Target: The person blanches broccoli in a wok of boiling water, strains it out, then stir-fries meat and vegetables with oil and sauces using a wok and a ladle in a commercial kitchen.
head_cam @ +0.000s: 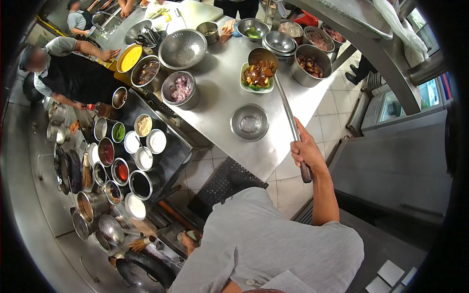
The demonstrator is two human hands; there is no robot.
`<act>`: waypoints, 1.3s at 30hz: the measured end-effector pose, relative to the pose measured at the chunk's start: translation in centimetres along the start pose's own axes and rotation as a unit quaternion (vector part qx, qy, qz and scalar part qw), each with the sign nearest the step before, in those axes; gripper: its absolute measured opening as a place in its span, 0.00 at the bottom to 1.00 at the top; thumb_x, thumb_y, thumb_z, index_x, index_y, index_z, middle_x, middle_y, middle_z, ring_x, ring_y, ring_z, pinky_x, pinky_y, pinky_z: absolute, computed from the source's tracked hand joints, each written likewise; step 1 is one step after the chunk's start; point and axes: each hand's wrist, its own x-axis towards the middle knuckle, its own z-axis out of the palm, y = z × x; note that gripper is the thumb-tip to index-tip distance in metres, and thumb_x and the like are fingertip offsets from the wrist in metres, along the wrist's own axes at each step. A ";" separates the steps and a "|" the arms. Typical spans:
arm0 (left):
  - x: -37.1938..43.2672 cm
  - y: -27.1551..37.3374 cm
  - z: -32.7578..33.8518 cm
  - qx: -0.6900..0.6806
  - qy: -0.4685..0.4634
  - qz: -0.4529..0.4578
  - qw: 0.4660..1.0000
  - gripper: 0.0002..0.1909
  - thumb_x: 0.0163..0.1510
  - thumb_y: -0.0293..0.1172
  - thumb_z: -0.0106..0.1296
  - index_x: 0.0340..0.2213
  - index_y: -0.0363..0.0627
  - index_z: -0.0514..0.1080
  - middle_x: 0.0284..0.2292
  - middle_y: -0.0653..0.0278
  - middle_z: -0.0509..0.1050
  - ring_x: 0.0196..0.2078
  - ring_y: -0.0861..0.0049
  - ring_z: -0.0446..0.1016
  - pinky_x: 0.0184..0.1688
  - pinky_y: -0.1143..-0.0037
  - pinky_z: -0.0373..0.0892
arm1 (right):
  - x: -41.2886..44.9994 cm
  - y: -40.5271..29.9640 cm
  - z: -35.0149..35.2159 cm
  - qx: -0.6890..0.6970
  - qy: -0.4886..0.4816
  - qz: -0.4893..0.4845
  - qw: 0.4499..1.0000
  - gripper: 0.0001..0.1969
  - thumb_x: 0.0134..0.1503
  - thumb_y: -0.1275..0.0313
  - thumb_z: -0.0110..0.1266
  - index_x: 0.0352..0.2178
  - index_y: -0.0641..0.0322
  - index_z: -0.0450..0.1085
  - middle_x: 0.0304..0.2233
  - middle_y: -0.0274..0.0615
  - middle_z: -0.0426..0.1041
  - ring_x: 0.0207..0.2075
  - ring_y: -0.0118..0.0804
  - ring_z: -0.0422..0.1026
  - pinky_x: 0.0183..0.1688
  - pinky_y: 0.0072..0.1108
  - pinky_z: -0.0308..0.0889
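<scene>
My right hand (308, 151) is closed around the dark handle of a long metal ladle (284, 91). The ladle's bowl is tilted over a square white dish (271, 87), where glossy brown food with yellow pieces lies on broccoli. Nearer to me on the steel table (220, 117), a shallow metal bowl (250, 122) stands below the dish. At the lower left, my left hand (189, 241) holds a pale greenish cloth (191, 235) beside the stove edge; its fingers are partly hidden.
Metal pots of sauces, white powders and greens crowd the counter (176, 154) at left. A perforated metal bowl (183, 49), a pot of sliced onions (180, 89) and a pot of brown pieces (311, 66) stand on the table. A co-worker (69, 69) reaches over the left side, touching a red-capped bottle (100, 109).
</scene>
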 end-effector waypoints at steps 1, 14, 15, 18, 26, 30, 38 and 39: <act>2.1 -1.2 -0.5 -0.022 -0.009 -0.014 1.000 0.25 0.51 0.48 0.57 0.38 0.36 0.72 0.31 0.57 0.74 0.32 0.63 0.72 0.35 0.63 0.69 | 0.0 -0.1 0.1 -0.010 0.003 0.001 1.000 0.45 0.48 0.83 0.38 0.68 0.45 0.38 0.16 0.28 0.57 0.10 0.18 0.54 0.11 0.16 0.56; 1.2 -1.6 -0.1 -0.071 0.032 -0.001 0.997 0.28 0.45 0.46 0.61 0.34 0.26 0.76 0.32 0.54 0.76 0.34 0.68 0.69 0.42 0.68 0.66 | 0.8 0.2 -0.1 -0.145 0.035 -0.031 0.988 0.45 0.49 0.84 0.40 0.68 0.45 0.40 0.16 0.27 0.56 0.11 0.20 0.54 0.13 0.19 0.60; 1.7 -1.9 -0.2 -0.058 0.039 0.004 0.998 0.29 0.44 0.47 0.61 0.35 0.26 0.76 0.32 0.54 0.76 0.34 0.68 0.69 0.43 0.68 0.66 | 0.8 0.1 -0.1 -0.149 0.037 -0.030 0.988 0.44 0.49 0.84 0.40 0.68 0.44 0.40 0.17 0.27 0.56 0.11 0.20 0.54 0.13 0.19 0.60; 2.7 -2.7 -0.5 -0.018 0.053 0.016 0.998 0.30 0.45 0.48 0.60 0.36 0.26 0.76 0.34 0.53 0.76 0.35 0.67 0.70 0.44 0.68 0.66 | 0.8 -0.1 -0.1 -0.168 0.039 -0.032 0.985 0.44 0.49 0.84 0.40 0.68 0.45 0.40 0.18 0.29 0.58 0.12 0.22 0.56 0.14 0.20 0.62; 3.5 -2.4 -1.0 -0.032 -0.036 -0.008 0.999 0.29 0.51 0.47 0.57 0.44 0.33 0.69 0.37 0.56 0.73 0.37 0.60 0.74 0.38 0.60 0.71 | 1.4 0.7 -0.4 -0.296 0.075 -0.069 0.950 0.43 0.48 0.83 0.41 0.67 0.47 0.43 0.24 0.46 0.71 0.13 0.29 0.63 0.16 0.26 0.67; 2.8 -2.1 -0.4 -0.025 -0.025 -0.013 0.999 0.27 0.52 0.47 0.56 0.43 0.33 0.69 0.36 0.54 0.73 0.35 0.60 0.74 0.37 0.60 0.70 | 0.5 0.3 0.3 -0.276 0.090 -0.080 0.954 0.42 0.49 0.84 0.40 0.67 0.49 0.44 0.22 0.35 0.66 0.12 0.23 0.59 0.15 0.20 0.61; 1.4 -1.4 0.6 0.006 0.003 -0.035 0.999 0.22 0.53 0.46 0.54 0.37 0.36 0.70 0.30 0.56 0.74 0.31 0.60 0.74 0.34 0.61 0.70 | -1.1 0.6 0.8 -0.331 0.084 -0.088 0.936 0.43 0.49 0.82 0.41 0.67 0.45 0.44 0.24 0.49 0.71 0.14 0.33 0.66 0.20 0.28 0.67; 1.0 -1.1 0.5 0.004 -0.003 -0.031 0.999 0.22 0.53 0.46 0.54 0.36 0.37 0.70 0.30 0.57 0.73 0.30 0.61 0.73 0.34 0.61 0.70 | -1.2 0.9 1.0 -0.333 0.091 -0.090 0.934 0.43 0.49 0.82 0.41 0.67 0.45 0.44 0.24 0.49 0.71 0.14 0.34 0.66 0.20 0.29 0.67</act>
